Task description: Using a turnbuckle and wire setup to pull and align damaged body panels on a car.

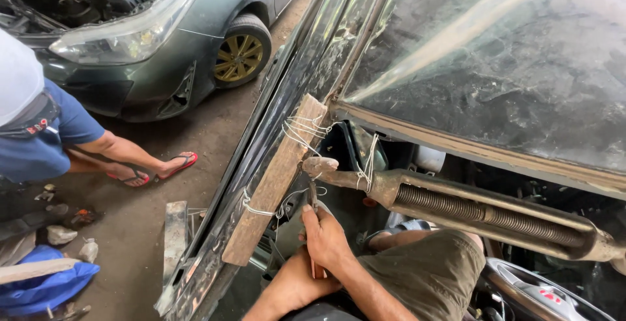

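The hands (324,236) hold pliers (313,200) upright, jaws pointing up at the wire (297,194).

wood block (277,181) brown | wire (301,129) white | car (163,41) grey-green
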